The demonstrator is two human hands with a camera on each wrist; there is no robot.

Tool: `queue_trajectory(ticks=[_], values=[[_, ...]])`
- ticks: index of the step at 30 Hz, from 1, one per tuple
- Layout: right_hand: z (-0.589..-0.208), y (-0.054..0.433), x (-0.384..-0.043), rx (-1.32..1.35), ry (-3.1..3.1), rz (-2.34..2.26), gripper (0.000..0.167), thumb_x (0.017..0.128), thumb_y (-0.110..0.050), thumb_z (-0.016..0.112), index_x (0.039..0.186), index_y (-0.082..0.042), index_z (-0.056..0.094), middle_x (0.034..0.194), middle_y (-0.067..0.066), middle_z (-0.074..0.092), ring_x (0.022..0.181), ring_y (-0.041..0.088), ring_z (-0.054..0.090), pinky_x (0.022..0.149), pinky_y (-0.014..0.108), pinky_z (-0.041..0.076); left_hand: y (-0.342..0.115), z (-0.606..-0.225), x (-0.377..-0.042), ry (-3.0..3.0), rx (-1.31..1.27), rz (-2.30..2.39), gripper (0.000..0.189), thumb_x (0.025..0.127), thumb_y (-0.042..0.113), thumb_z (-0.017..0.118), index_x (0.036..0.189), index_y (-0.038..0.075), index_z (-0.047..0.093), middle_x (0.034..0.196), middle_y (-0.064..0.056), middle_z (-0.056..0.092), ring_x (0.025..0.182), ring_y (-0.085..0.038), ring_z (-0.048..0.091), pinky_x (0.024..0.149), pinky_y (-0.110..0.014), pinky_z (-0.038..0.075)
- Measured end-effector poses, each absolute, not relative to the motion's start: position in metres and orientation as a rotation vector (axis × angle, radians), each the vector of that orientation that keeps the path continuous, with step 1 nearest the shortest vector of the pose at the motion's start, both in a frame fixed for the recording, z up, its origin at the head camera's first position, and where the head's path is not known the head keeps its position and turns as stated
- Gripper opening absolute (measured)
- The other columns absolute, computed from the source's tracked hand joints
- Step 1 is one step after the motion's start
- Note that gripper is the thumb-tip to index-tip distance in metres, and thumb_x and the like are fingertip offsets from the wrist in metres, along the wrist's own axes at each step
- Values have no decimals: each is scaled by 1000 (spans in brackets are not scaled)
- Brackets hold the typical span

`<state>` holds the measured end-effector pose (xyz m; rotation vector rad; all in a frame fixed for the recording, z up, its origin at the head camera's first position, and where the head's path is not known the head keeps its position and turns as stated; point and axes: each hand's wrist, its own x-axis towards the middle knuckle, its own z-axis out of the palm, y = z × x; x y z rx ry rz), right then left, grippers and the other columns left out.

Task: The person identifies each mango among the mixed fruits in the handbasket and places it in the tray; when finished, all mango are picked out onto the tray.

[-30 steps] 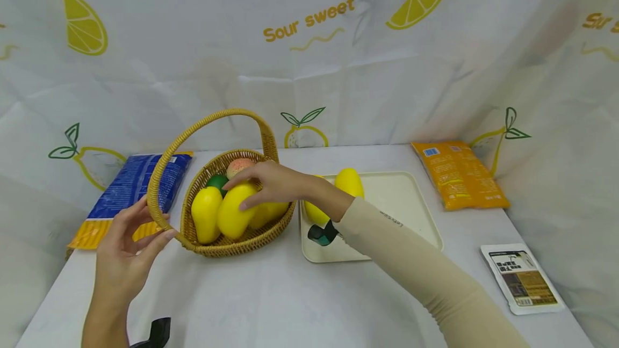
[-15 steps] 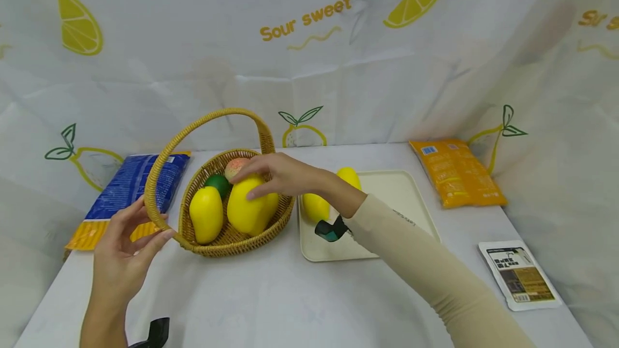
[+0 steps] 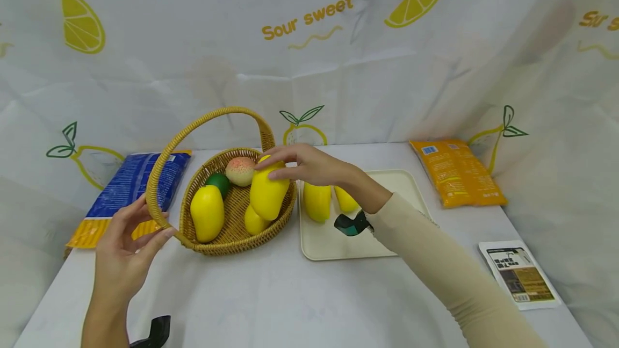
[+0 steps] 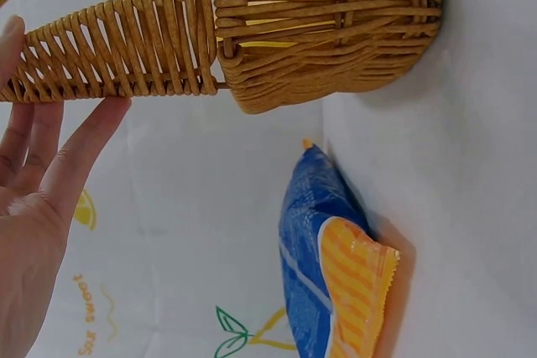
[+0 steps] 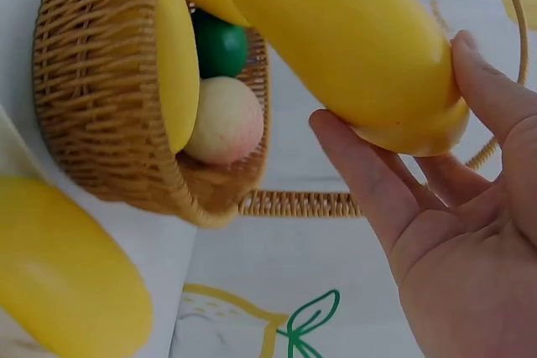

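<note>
My right hand (image 3: 309, 164) pinches the end of a yellow mango (image 3: 268, 192), holding it above the right side of a wicker basket (image 3: 227, 249). In the right wrist view the held mango (image 5: 352, 48) hangs between thumb and fingers, clear of the rim. With thumb and fingers my left hand (image 3: 127, 254) grips the left side of the basket's handle (image 3: 153, 187). Inside the basket lie a mango (image 3: 207, 214) at the left, a dark green fruit (image 3: 218, 182), a peach (image 3: 240, 171) and another yellow mango (image 3: 254, 222), partly hidden under the held one.
Right of the basket a cream tray (image 3: 338, 251) bears two yellow mangoes (image 3: 316, 203), one partly behind my right arm. A blue and yellow bag (image 3: 130, 192) lies at the left, an orange bag (image 3: 456, 173) at the back right. A white packet (image 3: 519, 275) lies at the right edge.
My right hand has lifted the mango off the others and moved it rightward, uncovering the peach and the basket's bottom. My left hand stays on the handle.
</note>
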<state>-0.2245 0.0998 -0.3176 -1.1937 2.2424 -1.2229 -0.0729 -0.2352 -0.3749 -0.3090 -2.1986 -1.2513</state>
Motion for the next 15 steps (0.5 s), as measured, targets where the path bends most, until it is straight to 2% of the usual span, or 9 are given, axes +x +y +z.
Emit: queue_trajectory(ticks=[7, 11, 15], values=[[-317, 123, -228, -1061, 2298, -1282, 42, 93, -21, 76, 134, -19, 68, 146, -2, 61, 145, 18, 48, 114, 34, 51, -234, -375, -74, -2193, -299, -1262, 80, 72, -29, 73, 145, -2, 52, 124, 18, 63, 110, 1, 64, 83, -5, 55], [-316, 135, -228, -993, 2277, -1329, 48, 87, -16, 82, 133, -16, 68, 149, 2, 58, 141, 21, 51, 101, 33, 60, -235, -375, -74, -2194, -317, -1250, 79, 72, -28, 73, 144, -3, 52, 124, 19, 63, 110, 1, 64, 84, -6, 55], [-313, 148, -229, -981, 2286, -1327, 54, 88, -14, 81, 139, -13, 63, 153, 6, 54, 139, 25, 54, 97, 34, 62, -235, -376, -73, -2187, -325, -1251, 79, 72, -28, 73, 144, -3, 52, 123, 20, 63, 109, 1, 65, 83, -6, 55]])
